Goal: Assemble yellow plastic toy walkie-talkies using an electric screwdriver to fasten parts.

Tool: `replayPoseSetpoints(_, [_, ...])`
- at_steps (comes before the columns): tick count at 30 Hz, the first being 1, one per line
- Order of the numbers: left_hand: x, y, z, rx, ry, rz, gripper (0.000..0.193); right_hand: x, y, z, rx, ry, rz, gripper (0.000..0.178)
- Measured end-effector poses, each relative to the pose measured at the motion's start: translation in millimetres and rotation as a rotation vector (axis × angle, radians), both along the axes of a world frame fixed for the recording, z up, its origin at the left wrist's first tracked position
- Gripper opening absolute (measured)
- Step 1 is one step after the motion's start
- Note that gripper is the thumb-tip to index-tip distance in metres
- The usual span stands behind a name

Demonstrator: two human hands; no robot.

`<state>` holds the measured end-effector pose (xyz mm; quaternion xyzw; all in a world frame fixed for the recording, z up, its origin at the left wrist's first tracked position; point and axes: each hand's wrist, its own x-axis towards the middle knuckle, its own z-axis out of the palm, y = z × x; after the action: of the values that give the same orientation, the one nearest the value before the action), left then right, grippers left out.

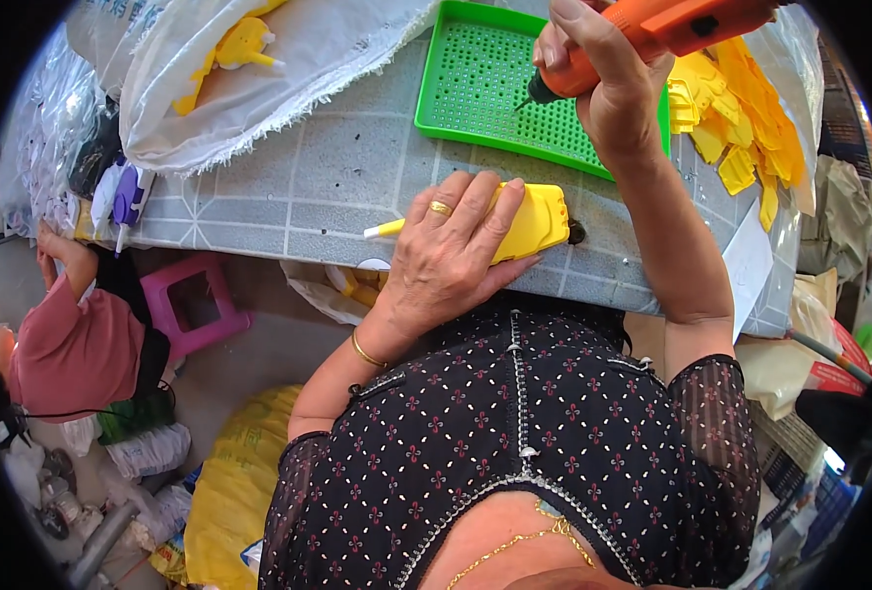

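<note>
My left hand [446, 246] is closed over a yellow plastic casing [537, 222], pressing it on the grey tabletop [328, 192] near the front edge. A narrow yellow end with a white tip sticks out left of my fingers. Raised at the upper right, my right hand [608, 84] grips an orange power screwdriver [672, 28]. Its black chuck and thin bit point down-left over a shallow green perforated tray [534, 155], well apart from the casing. Small screws may lie in the tray, too small to tell.
Loose yellow plastic pieces [726, 108] are heaped right of the tray. A white woven sack [259, 108] holding yellow parts lies at the upper left, near a purple-and-white item [129, 202]. Another person in a pink sleeve [77, 344] is at the left, beside a pink stool [221, 329].
</note>
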<state>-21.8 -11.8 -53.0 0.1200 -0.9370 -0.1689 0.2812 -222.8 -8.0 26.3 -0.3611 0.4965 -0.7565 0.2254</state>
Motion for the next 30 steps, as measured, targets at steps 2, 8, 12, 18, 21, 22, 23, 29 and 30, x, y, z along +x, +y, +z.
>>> replayPoseSetpoints(2, [-0.3,-0.1,0.9,0.006,-0.005,0.001,0.076,-0.8,-0.3,-1.8,-0.005,0.010,0.015,0.042])
replayPoseSetpoints(8, [0.0,0.5,1.1,-0.002,-0.006,0.005,0.074,-0.5,-0.2,-3.1,-0.004,0.015,0.018,0.039])
replayPoseSetpoints(12, [0.4,1.2,1.1,-0.002,-0.003,0.003,0.072,-2.6,-0.4,-2.2,-0.026,0.007,0.035,0.038])
replayPoseSetpoints(18, [2.9,3.1,-1.5,0.012,0.000,0.028,0.077,-5.7,27.6,21.4,-0.134,-0.041,0.105,0.035])
replayPoseSetpoints(21, [-0.2,-0.7,-9.1,-0.056,0.037,0.009,0.073,-10.9,19.0,5.5,-0.915,-0.896,0.994,0.033])
replayPoseSetpoints(22, [-0.1,-0.6,-9.1,-0.055,0.029,0.005,0.074,-10.4,23.0,1.5,-0.963,-0.897,1.033,0.033])
replayPoseSetpoints(23, [-0.2,-0.9,-9.7,-0.051,0.026,0.001,0.074,-9.1,24.7,-0.4,-1.010,-0.900,1.079,0.033])
replayPoseSetpoints(29, [-2.0,1.0,-12.7,-0.070,0.052,0.035,0.074,-5.9,32.1,-16.8,-1.073,-0.727,1.049,0.034])
replayPoseSetpoints(30, [-2.6,1.7,-12.1,-0.069,0.050,0.029,0.074,-6.0,33.3,-19.3,-1.085,-0.689,1.044,0.035])
